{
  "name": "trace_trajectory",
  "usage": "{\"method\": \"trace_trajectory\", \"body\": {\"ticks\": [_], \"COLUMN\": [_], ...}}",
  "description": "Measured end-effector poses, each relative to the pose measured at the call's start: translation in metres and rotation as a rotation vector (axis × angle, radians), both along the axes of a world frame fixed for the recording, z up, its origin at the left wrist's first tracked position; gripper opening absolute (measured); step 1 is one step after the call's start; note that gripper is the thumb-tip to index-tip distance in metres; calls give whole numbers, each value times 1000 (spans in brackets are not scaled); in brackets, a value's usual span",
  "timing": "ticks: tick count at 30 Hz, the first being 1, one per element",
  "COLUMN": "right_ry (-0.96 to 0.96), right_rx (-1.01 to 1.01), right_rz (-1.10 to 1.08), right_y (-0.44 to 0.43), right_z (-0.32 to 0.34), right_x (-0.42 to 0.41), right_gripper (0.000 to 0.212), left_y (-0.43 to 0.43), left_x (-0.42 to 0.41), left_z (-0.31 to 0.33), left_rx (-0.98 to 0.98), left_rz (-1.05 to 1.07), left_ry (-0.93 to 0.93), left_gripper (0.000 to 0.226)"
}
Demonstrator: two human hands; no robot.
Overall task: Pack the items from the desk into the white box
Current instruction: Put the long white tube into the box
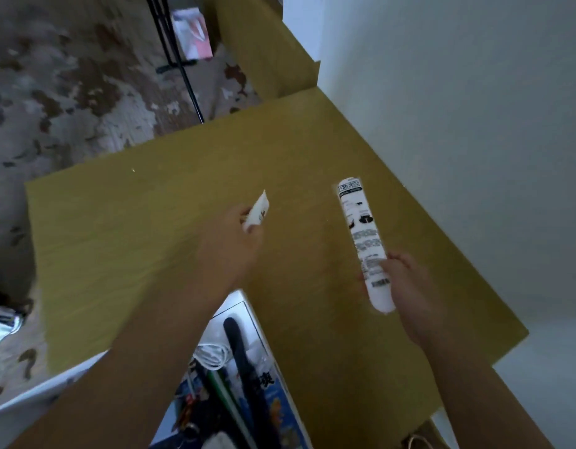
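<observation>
Worktop (144,241): yellowish wood grain, set against a white wall (458,124) on its right side. Its surface is bare apart from what the hands hold over it.

Left hand (235,244): reaches forward over the middle of the worktop. Its fingers are pinched on the lower end of a small white tube (257,210), which points up and away from the person. The exact finger placement is blurred.

Right hand (406,280): over the right part of the worktop, near the wall. Its fingers are curled round the near end of a long white tube (361,234) with dark printed text and pictures — the tube runs away from the person, and its far end points toward the wall corner. Whether either tube touches the worktop cannot be told.

White box (248,311): at the near edge of the worktop, between the two forearms, partly covered by the left arm. Inside it lie a dark rod-like item (244,354), a coiled white cable (212,353) and a blue printed pack (280,406) — other contents are too dim to identify.

Floor (69,76): mottled and patchy, beyond the worktop on the left.
</observation>
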State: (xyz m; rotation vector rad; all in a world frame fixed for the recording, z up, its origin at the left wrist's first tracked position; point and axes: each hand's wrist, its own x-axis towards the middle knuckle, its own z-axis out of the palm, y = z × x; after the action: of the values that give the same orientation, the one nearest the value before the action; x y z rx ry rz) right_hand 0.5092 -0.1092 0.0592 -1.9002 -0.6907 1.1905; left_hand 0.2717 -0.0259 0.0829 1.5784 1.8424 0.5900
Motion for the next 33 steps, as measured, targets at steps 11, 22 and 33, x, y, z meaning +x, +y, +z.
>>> {"method": "trace_trajectory", "body": {"ticks": [11,22,33], "right_ry": [157,80,2], "right_rx": [165,160,156], "right_rz": [312,471,521], "right_y": [-86,-130,-154], "right_z": [78,62,43], "right_x": [-95,-154,-147], "right_gripper": [13,9,19], "left_y": [-155,-250,-276], "left_x": [-99,-153,-139], "left_z": [50,25,1], "left_rx": [-246,-201,-333], "left_rz": [452,465,339], "left_ry": [-735,-558,-393], "left_gripper": [9,14,20]}}
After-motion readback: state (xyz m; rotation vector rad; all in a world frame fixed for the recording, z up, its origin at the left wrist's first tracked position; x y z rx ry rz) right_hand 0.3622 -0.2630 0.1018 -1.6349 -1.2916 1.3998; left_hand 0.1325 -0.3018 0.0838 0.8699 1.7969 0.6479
